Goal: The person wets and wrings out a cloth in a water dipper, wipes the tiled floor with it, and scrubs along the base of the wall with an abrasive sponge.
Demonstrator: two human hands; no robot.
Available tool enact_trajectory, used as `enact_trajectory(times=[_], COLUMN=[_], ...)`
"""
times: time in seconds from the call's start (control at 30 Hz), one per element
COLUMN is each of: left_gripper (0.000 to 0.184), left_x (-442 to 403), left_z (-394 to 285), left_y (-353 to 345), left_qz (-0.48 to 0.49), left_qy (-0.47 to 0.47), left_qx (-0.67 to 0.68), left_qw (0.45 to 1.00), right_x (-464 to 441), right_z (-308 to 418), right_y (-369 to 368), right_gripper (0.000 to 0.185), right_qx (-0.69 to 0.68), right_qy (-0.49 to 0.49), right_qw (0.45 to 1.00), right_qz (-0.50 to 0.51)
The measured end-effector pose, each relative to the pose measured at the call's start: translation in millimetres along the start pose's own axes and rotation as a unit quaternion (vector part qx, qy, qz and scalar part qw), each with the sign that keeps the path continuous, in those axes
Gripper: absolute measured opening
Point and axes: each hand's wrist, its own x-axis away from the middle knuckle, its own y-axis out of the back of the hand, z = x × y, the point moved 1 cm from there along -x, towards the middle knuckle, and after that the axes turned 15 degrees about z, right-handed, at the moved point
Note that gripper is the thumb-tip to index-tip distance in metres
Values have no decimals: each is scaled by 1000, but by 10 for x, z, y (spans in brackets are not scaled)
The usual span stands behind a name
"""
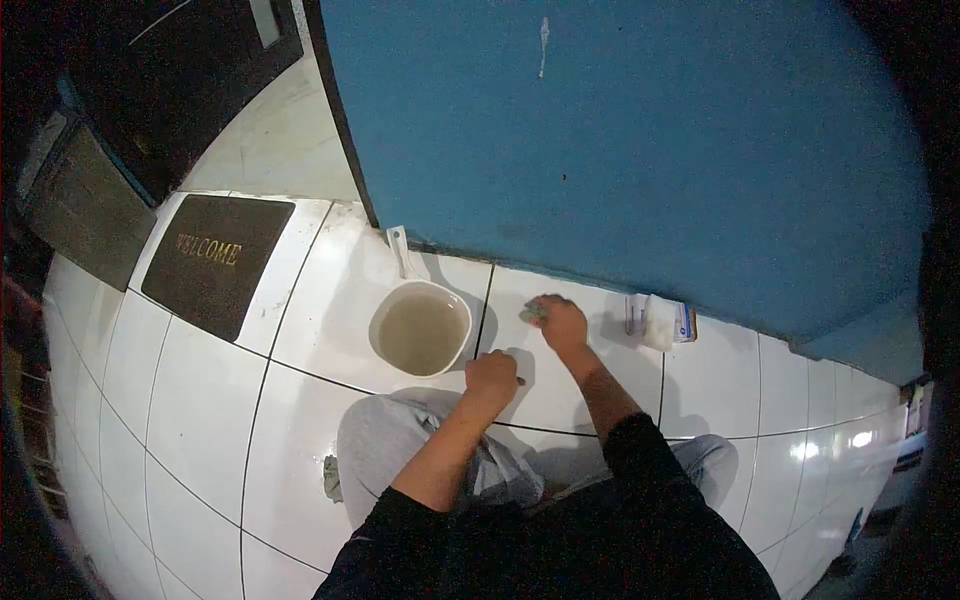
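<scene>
My left hand [492,382] is closed in a fist over the tiles, just right of the dipper. A small dark tip [520,381] sticks out from it; the rest of that thing is hidden. My right hand [564,322] is closed on a small grey-green crumpled piece [534,312], held in the fingers above the floor. The white dipper [372,335] stands upright to the left of both hands, with cloudy water [422,332] in it. Its handle [399,250] points towards the blue wall.
A small box with a white packet [658,322] stands by the blue wall [640,130]. Another grey-green crumpled piece [332,478] lies left of my knee. A dark WELCOME mat [215,265] lies on the white tiled floor [200,410] at the left.
</scene>
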Motion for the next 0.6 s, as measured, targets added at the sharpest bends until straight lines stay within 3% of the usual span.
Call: enact_trajectory(times=[0.13,0.2,0.3,0.33,0.53,0.6], left_gripper=[24,22,17,15,23,17], left_x=[-86,-129,-110,-106,-60,-10], left_z=[72,58,-46,-58,25,33], left_y=[-111,-89,17,25,-17,68], left_qz=[-2,9,-22,-20,-19,-74], left_qy=[-6,-24,-20,-10,-19,-57], left_qx=[18,21,-13,-23,-43,-21], left_qw=[1000,999,999,999,999,995], right_x=[635,900,775,630,-153,-174], right_z=[-61,43,7,1,-97,-10], right_y=[-243,-237,-298,-280,-167,-114], right_gripper=[30,29,28,25,25,26], right_qx=[-12,10,47,73,45,62], right_qy=[73,42,64,45,-7,-37], right_qw=[997,999,996,996,998,996], right_qz=[2,10,-51,-20,-52,-46])
